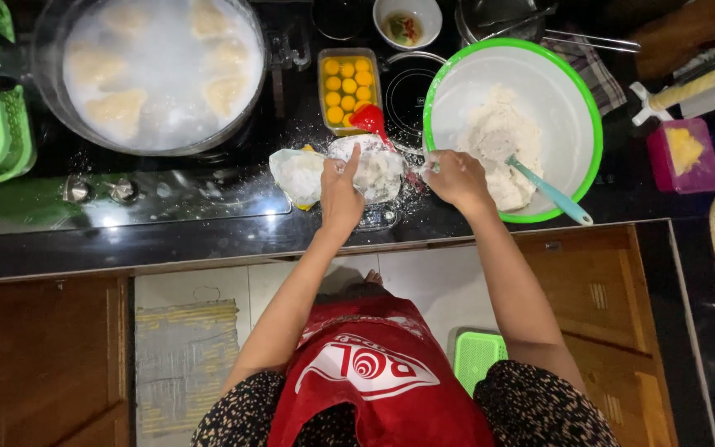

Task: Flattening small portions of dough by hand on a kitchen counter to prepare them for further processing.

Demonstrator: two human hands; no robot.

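Pretty floury setup here. The left hand [340,192] presses down on a clear bag of flour [349,171] lying on the black counter [208,236], fingers spread over it. The right hand [454,176] sits just beside the bag at the rim of the green-edged bowl [556,91] of dough; can't tell what it's pinching. A pot of dumplings [155,70] sits at back left.

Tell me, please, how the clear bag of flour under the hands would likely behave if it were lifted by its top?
The flour bag looks like thin, crumpled plastic, so it would probably sag and fold. It appears open where the left hand pins it, so flour may spill, as the dusted counter suggests. The right hand is floury, so grip may slip.
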